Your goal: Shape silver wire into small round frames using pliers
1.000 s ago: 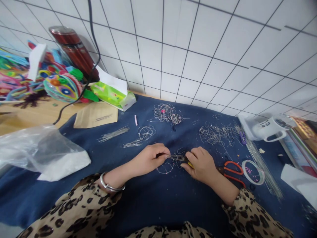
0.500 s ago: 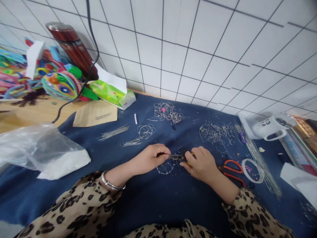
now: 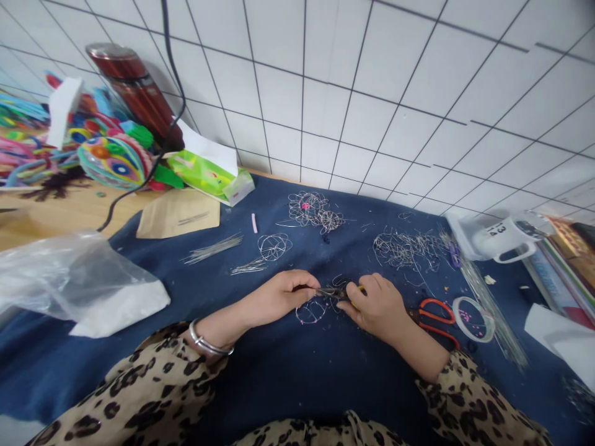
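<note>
My left hand (image 3: 287, 296) pinches a thin silver wire near the middle of the dark blue cloth. In my right hand (image 3: 375, 305) is a pair of pliers (image 3: 340, 293) with yellow handles, their dark jaws pointing left at the wire by my left fingertips. A round wire hoop (image 3: 310, 312) with small pink beads hangs or lies just below the jaws; which one I cannot tell. Behind my hands are a wire ring shape (image 3: 274, 247), a bundle of short wires (image 3: 250, 267) and a tangle of wire pieces with a pink bead (image 3: 309, 208).
Orange-handled scissors (image 3: 437, 311) and a round dish of pink beads (image 3: 473, 319) lie right of my right hand, near long straight wires (image 3: 495, 313). A wire heap (image 3: 409, 249) and a white mug (image 3: 509, 238) stand farther back. A plastic bag (image 3: 83, 279) is at left.
The beaded hoop has tilted and shifted slightly at the plier jaws. Both hands stay almost in place, still holding the wire and the pliers.
</note>
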Available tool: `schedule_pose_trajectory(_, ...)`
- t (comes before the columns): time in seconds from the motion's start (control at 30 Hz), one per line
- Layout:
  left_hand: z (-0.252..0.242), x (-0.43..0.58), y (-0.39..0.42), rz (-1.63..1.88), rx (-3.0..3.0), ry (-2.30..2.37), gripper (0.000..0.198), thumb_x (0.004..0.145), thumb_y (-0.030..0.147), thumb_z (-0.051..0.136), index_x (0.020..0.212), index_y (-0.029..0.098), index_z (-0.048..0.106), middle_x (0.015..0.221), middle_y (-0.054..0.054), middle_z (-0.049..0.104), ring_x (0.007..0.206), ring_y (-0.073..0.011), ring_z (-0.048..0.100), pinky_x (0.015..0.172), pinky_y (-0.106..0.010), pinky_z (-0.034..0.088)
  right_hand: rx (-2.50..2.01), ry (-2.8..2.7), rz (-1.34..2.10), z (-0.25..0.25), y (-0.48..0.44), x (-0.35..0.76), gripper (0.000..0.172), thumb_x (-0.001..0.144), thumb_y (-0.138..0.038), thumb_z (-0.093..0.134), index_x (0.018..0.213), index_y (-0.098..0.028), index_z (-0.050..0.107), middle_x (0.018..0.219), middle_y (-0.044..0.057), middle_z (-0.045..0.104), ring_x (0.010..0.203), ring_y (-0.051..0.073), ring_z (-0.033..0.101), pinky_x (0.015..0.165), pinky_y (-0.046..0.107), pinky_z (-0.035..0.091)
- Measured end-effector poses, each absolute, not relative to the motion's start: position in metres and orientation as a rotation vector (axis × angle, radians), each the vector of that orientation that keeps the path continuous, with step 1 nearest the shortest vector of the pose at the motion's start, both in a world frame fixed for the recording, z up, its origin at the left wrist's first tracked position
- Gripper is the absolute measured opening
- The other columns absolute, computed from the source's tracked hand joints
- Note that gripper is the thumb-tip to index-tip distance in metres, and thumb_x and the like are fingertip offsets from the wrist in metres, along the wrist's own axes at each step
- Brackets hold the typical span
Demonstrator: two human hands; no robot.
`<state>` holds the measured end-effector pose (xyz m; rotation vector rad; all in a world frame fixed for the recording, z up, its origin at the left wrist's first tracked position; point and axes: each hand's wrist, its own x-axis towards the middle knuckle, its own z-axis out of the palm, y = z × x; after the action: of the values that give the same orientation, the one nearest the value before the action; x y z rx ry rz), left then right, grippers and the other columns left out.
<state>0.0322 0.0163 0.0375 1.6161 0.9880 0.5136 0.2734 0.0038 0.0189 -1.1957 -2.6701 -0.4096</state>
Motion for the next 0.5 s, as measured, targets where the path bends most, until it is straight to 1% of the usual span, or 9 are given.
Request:
schedule_pose_trajectory(0.3,0.0365,0.033,0.0153,0.514,1.574,1.001,0.017,0.083,0.025,0.046,0.085,0.015,0.061,0.072,0.001,0.052,0.061,-0.0097,0.046,0.056,-0.02,0.037,-1.192,-2.671,-0.44,0.0186,0.0031,0.2739,0.031,0.085,-0.048,0.043,0.091,-0.021,0.057,0.074,0.006,0.047,0.071,0.018,0.038,0.061,0.029,0.026)
schedule_pose_trajectory(0.5,0.0369,0.0338,0.0144,0.527,1.563,1.016,0.017,0.082,0.025,0.047,0.085,0.015,0.061,0.073,0.001,0.053,0.061,-0.0102,0.047,0.057,-0.021,0.039,-1.199,-2.646,-0.441,0.0159,0.0032,0.2727,0.03,0.085,-0.048,0.044,0.09,-0.021,0.057,0.073,0.005,0.046,0.069,0.017,0.037,0.059,0.029,0.025)
